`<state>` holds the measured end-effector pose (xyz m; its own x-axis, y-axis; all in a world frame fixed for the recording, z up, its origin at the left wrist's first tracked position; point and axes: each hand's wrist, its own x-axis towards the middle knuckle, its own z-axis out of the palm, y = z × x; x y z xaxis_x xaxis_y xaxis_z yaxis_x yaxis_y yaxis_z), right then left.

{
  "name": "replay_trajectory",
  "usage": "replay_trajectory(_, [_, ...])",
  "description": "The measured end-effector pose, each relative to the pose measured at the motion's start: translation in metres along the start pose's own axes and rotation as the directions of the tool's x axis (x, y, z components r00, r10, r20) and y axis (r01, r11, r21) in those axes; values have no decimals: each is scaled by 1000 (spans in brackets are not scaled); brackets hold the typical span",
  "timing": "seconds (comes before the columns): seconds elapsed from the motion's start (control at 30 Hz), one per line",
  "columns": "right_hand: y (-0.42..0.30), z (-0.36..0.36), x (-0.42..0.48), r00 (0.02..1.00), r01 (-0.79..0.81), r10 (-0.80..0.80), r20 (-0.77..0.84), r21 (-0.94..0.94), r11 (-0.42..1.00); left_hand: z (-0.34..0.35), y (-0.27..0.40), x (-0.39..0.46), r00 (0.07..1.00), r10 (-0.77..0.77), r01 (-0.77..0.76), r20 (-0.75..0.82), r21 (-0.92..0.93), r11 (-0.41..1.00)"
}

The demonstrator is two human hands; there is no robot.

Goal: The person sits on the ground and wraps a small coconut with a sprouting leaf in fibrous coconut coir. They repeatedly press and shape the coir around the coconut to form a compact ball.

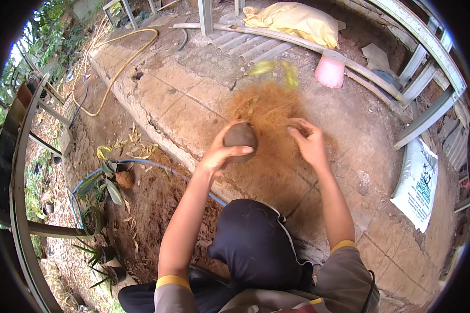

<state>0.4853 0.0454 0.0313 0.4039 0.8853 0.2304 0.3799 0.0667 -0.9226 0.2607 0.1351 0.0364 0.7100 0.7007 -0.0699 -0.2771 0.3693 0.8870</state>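
My left hand (227, 150) is closed around a dark, rounded object (241, 141), its thumb across the near side; whether this is a small pot or a ball of soil I cannot tell. My right hand (306, 137) is at the right edge of a heap of loose brown fibre (266, 105), fingers bent; blur hides whether strands are pinched between them. The fibre lies on the paved slab beyond and between both hands. Just past it are blurred yellow-green leaves (276, 69).
An upturned pink bucket (329, 69) stands beyond the heap. Right lies a white printed sack (417, 187); a yellow sack (293, 21) lies at the back. Left are a hose (127, 64), a leafy plant with a fibre-covered root ball (124, 179), and the slab's edge (152, 125).
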Motion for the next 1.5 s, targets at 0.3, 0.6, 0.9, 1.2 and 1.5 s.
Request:
replay_trajectory(0.3, [20,12,-10,953,293,-304,-1,269,918,29,1,24,998,-63,63,-13,8,998])
replay_trajectory(0.6, [90,39,-11,988,149,-67,139,-747,648,-13,21,10,984,178,-178,-30,-305,936])
replay_trajectory(0.9, [69,5,7,991,-31,123,48,-821,570,-24,78,-12,912,408,-388,-40,-406,827])
replay_trajectory(1.2, [-30,95,-23,987,144,-154,44,-661,736,-11,61,0,957,285,-282,-46,-368,886])
replay_trajectory(1.5, [47,103,21,995,-69,29,-92,-467,882,-24,98,-24,840,504,-539,-199,-405,739])
